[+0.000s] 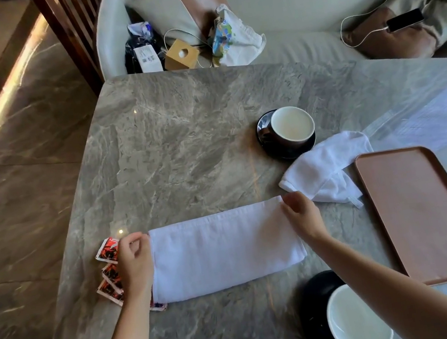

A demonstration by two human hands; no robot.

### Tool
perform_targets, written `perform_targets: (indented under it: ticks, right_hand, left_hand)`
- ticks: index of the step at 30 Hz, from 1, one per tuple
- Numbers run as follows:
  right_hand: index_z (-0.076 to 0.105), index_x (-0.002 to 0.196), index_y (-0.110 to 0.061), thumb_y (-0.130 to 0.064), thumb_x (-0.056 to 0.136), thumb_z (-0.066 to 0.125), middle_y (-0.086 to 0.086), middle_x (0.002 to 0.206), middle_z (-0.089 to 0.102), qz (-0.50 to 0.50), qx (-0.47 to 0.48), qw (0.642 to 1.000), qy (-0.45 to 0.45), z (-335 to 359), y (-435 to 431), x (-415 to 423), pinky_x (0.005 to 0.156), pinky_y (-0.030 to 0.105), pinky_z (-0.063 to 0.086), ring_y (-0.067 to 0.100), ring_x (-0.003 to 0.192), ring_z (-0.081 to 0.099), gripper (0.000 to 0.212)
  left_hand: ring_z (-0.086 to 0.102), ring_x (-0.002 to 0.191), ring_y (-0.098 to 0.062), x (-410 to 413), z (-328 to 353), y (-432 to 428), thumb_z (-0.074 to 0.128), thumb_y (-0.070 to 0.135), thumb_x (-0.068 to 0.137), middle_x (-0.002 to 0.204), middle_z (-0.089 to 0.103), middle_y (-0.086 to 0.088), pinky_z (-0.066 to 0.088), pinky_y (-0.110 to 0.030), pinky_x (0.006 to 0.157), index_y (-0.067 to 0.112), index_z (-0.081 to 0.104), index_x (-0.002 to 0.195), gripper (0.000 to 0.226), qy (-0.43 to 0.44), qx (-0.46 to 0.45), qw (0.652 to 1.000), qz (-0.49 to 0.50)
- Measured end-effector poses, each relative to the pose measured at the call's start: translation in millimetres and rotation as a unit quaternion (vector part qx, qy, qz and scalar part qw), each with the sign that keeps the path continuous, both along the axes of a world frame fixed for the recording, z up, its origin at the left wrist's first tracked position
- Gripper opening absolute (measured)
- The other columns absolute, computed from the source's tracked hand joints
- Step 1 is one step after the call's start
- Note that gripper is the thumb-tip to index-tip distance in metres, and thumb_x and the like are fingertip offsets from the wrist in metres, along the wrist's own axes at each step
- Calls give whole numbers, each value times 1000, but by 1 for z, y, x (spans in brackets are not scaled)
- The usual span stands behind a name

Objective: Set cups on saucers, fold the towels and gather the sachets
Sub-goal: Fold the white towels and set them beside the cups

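The marble table (181,135) carries a flat folded towel (223,249). From this towel:
- tray (424,212): 3 o'clock
- crumpled towel (326,170) and cup (292,123) on saucer (284,153): 1 o'clock
- sachets (108,265): 9 o'clock

The left hand (135,261) and right hand (302,215) each pinch a far corner of the folded towel.

1. We find no text, brand or number that can be read.
2. Sachets (107,252): red, black and white print, and we can't make out the letters.
3. White packet (149,59) on the sofa (291,1): label with barcode-like marks, too small for us to read.
4. Cloth bag (223,36) on the sofa: colourful print, no words we can make out.
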State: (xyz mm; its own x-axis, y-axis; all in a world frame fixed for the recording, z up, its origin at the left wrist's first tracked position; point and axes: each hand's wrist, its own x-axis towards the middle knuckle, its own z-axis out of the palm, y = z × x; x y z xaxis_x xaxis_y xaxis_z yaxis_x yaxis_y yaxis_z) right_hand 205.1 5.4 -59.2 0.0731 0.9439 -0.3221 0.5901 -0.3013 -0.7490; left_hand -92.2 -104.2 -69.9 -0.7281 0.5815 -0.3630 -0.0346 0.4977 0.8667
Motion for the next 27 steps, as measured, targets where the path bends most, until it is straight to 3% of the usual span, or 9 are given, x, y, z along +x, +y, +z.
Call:
perform_targets:
  ticks: [3,6,8,10,12,15,18,23,27]
  right_hand:
    - [57,105,-17,-17,85,61,-1,106,58,91,120,979,-135,5,-11,-5,81,31,44,19,99,51,21]
    - [53,123,-16,-21,86,57,3,130,54,272,189,930,-159,4,-28,-33,100,34,37,26,119,46,38]
    - [39,141,-16,-25,90,48,4,152,34,409,154,884,-166,-6,-46,-59,117,39,17,24,142,26,52]
    - [19,150,-18,-29,94,38,-2,160,9,480,131,845,-197,-23,-63,-77,120,40,-2,18,148,-1,60]
    - [12,151,-20,-36,96,29,-5,158,-1,486,132,835,-221,-36,-71,-80,120,42,-5,16,146,-9,60]
    - [23,149,-16,-41,95,29,0,157,16,485,182,818,-248,-41,-70,-73,119,46,12,21,145,11,59]
    - [28,147,-14,-41,95,32,4,155,27,488,205,812,-246,-43,-67,-70,115,49,19,21,144,20,59]
    - [18,149,-15,-41,96,30,2,157,17,496,188,816,-228,-43,-66,-70,118,46,11,20,146,11,60]
    - [12,151,-17,-47,95,31,-2,159,7,484,174,825,-236,-44,-60,-63,120,41,2,15,147,3,66]
  left_hand:
    - [50,107,-18,8,11,-9,51,14,89,119,52,-6,38,-30,91,14,50,113,23,172,36,983,-42]
    - [46,122,-21,40,12,-13,46,17,85,131,53,-9,33,-30,103,12,50,124,39,300,59,927,-220]
    - [38,134,-21,68,1,-13,42,22,86,144,44,-8,27,-39,111,12,46,133,48,333,17,874,-355]
    - [30,141,-21,86,-13,-16,33,31,86,151,33,-3,13,-39,115,14,37,140,57,345,-49,838,-419]
    - [31,139,-18,90,-25,-19,32,34,87,151,33,0,7,-34,113,16,37,141,58,365,-88,824,-425]
    - [24,139,-12,85,-33,-20,36,37,88,152,32,1,8,-35,113,19,33,143,57,380,-106,809,-435]
    - [21,140,-11,83,-36,-21,36,41,89,153,26,3,8,-36,113,21,28,145,60,395,-111,795,-447]
    - [22,140,-11,84,-36,-20,37,42,88,153,29,3,12,-38,114,22,27,145,61,396,-114,798,-439]
    - [29,139,-14,83,-38,-19,37,42,87,151,34,-1,14,-41,112,19,37,142,60,402,-130,807,-412]
